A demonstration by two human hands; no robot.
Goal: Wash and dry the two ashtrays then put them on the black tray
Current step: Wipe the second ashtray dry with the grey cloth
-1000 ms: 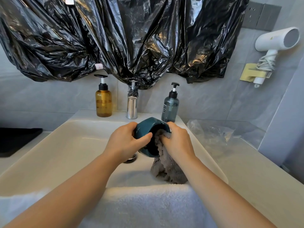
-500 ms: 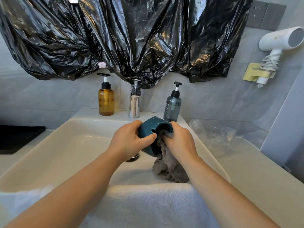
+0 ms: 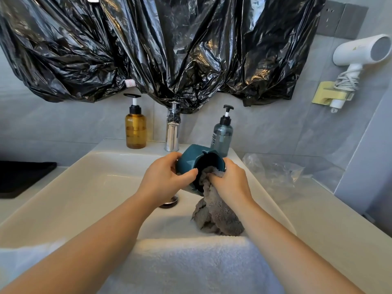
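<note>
Closely curled fingers (image 3: 187,174) round ashtray (image 3: 191,157), cloth (image 3: 216,213)

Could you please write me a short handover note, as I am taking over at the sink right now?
Left hand: grips the teal ashtray, tipped on its side above the sink.
Right hand: holds the grey cloth pushed into the ashtray's bowl; the rest hangs down into the sink.
Black tray: on the counter at far left, no ashtray on its visible part.
Done: this ashtray is mid-wipe.
Left: finish and dry it, put it on the tray, then do the second ashtray, which is not in view.
</note>
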